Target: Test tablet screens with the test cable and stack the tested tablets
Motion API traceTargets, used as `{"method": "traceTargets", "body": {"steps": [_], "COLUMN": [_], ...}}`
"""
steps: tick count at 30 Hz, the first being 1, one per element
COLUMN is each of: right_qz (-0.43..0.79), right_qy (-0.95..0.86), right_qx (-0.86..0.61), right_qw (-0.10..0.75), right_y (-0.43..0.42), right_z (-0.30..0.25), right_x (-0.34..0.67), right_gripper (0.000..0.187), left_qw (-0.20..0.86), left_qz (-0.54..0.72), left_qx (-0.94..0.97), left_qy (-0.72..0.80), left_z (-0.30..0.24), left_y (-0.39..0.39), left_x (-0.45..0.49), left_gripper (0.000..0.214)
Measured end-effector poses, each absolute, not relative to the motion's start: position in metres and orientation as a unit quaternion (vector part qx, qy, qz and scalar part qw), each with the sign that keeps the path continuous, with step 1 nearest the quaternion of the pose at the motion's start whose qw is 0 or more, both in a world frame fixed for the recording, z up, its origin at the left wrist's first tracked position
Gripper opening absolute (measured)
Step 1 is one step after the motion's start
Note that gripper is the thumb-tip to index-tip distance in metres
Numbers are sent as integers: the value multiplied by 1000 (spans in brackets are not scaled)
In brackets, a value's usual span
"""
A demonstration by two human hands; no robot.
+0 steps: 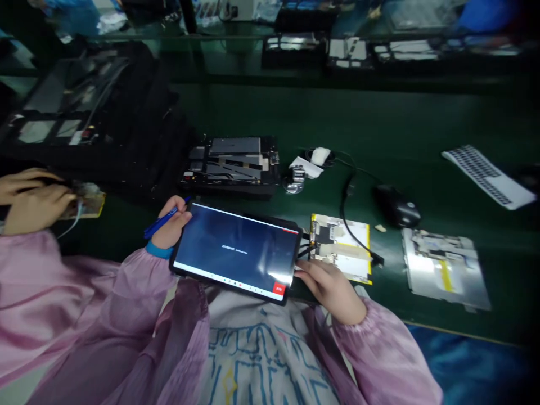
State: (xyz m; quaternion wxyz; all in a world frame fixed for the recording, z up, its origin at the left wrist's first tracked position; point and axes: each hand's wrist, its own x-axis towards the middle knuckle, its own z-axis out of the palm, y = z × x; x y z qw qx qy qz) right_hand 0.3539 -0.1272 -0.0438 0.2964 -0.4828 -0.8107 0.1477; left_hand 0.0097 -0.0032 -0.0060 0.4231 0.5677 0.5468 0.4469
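The left hand (172,225) was closed on the upper left corner of a tablet (236,264), thumb over the front, with a blue pen (160,223) tucked along the same hand and angled down to the left. The right hand (333,288) had its fingertips at the tablet's right edge, near the lower corner; whether they pinched the edge or something small beside it, I could not tell. The tablet lay between the two hands in the lower middle of the frame, screen up and lit, its long axis running from one hand to the other and dipping toward the right. Dark cables (306,249) showed at its right edge, just above the right fingertips, so the right hand was much the nearer to them. They reached toward a yellow-edged panel (341,251), right of the middle of the frame and just beyond that hand. Farther out, a mouse (396,205) and a metal plate (426,275) sat toward the right of the frame, an opened device (234,163) above the tablet, and a co-worker's hands (37,199) at the far left.
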Motion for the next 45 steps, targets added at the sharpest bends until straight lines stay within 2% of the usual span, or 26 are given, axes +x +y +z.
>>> {"method": "traceTargets", "body": {"steps": [5,10,14,17,20,23,26,28,32,35,37,41,45], "right_qz": [138,152,138,89,59,63,128,221,444,578,615,607,631], "right_qy": [-811,-790,-671,-564,-553,-546,-499,-477,-482,-473,-456,-416,-391], "right_qx": [-486,-496,-641,-777,-815,-820,-842,-829,-693,-589,-560,-569,-554], "right_qw": [293,328,345,265,161,162,163,190,301,308,319,366,376], "right_y": [-123,-125,-129,-131,-132,-131,-128,-126,-123,-119,-116,-111,-111], "right_z": [-41,-39,-30,-26,-30,-37,-35,-26,-4,0,-5,-22,-31], "right_x": [356,365,393,428,454,460,456,451,427,395,375,354,352], "right_gripper": [27,32,38,45,48,41,28,24,30,32,31,31,34], "left_qw": [442,447,442,427,410,410,416,419,419,395,372,354,349], "left_qz": [458,482,475,470,467,468,472,475,470,461,452,448,441], "left_qx": [555,546,553,565,574,575,569,563,561,574,584,589,601], "left_qy": [536,519,523,528,533,531,529,531,537,549,562,571,568], "left_z": [-6,-3,-4,-3,-2,-3,-5,-6,-4,-1,1,1,0], "left_y": [1,1,1,2,3,4,5,6,7,7,7,8,9], "left_x": [11,15,14,13,13,13,13,12,13,14,16,18,17], "left_gripper": [36,38,36,32,31,32,35,38,41,43,45,46,45]}}
